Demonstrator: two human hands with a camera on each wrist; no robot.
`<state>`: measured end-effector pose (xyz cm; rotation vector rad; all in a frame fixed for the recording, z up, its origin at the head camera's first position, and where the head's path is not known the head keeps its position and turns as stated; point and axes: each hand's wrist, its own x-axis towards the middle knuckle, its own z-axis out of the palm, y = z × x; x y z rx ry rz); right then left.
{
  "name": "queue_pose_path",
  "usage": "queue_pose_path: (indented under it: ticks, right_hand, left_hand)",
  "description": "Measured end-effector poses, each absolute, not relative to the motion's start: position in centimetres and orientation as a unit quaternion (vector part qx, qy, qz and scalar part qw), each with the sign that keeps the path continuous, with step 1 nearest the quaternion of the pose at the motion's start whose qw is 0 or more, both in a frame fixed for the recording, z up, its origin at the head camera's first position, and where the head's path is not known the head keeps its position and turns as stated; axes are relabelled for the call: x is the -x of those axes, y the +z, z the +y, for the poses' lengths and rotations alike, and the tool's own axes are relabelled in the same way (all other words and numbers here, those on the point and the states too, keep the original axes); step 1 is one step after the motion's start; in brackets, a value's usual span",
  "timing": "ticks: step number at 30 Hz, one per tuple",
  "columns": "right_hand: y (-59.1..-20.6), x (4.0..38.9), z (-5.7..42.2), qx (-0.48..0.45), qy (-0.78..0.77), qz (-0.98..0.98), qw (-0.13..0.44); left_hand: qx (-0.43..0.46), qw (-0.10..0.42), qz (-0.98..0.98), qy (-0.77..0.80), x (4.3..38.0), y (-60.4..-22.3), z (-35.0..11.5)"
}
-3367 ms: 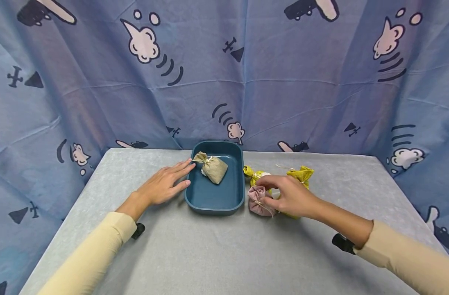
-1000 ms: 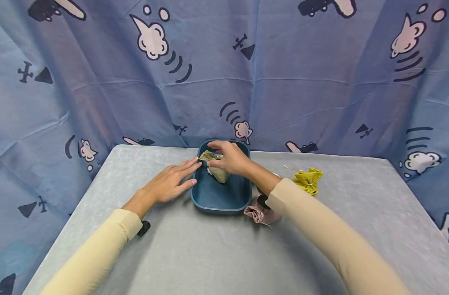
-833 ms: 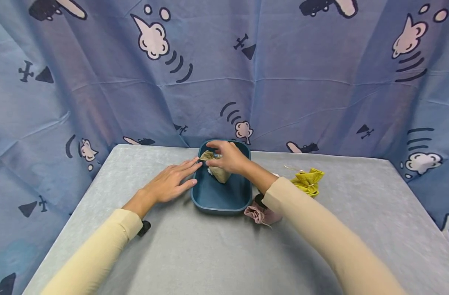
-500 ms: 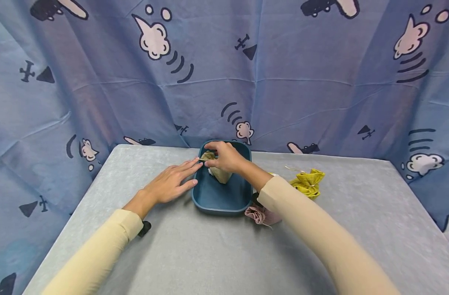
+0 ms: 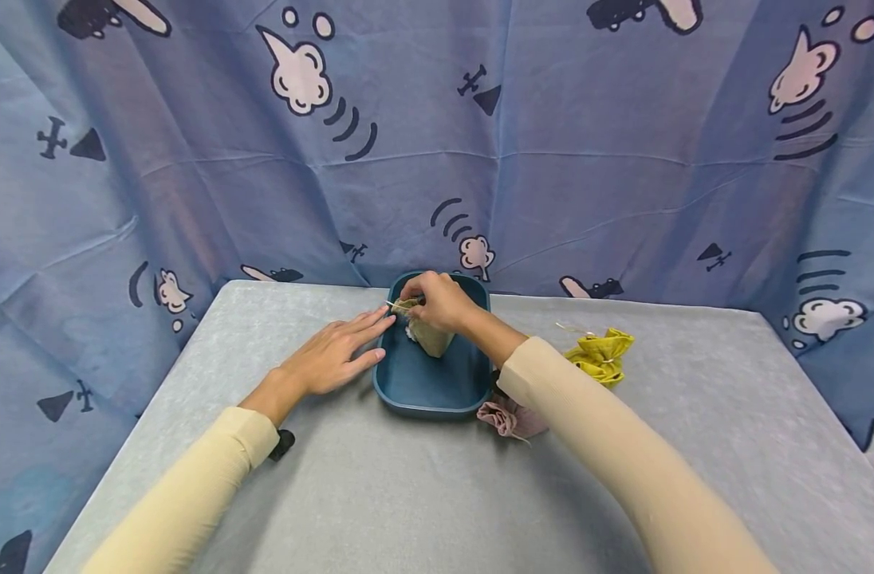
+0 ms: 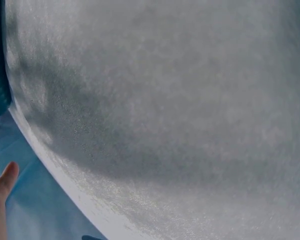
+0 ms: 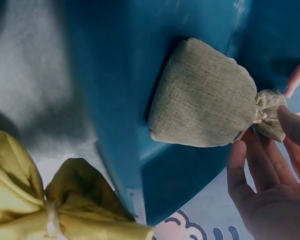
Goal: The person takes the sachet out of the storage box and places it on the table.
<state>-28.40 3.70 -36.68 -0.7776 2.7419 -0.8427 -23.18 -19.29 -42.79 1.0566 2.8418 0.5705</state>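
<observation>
A small beige drawstring pouch lies in a dark blue rectangular tub, its tied neck toward the far left corner. My right hand reaches into the tub and pinches the pouch by its gathered neck. In the right wrist view the thumb lies over the neck of the pouch, with the fingers on its other side. My left hand rests with straight, spread fingers against the tub's left rim. The left wrist view shows mostly tabletop, with a thumb at the edge.
A pink pouch lies by the tub's near right corner, partly under the right forearm. Farther right is a mustard yellow pouch. A grey cloth covers the table; a blue patterned curtain hangs behind it.
My right hand has moved from the pouches on the right into the tub, and its fingers have closed on the beige pouch's neck. The pink pouch has tipped over. The left hand stays.
</observation>
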Motion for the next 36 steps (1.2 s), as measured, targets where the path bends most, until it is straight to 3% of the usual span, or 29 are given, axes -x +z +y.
queue_pose_path:
  ticks: [12,36]
  right_hand:
    - [-36.2,28.1,4.3,0.247,-0.264,0.932,0.033]
    - [-32.5,27.8,8.7,0.281,-0.316,0.906,-0.004]
  left_hand:
    - [-0.342,0.027,0.921,0.187,23.2,-42.8,-19.2]
    - [-0.356,0.008,0.916,0.182,23.3,-42.9,-19.2]
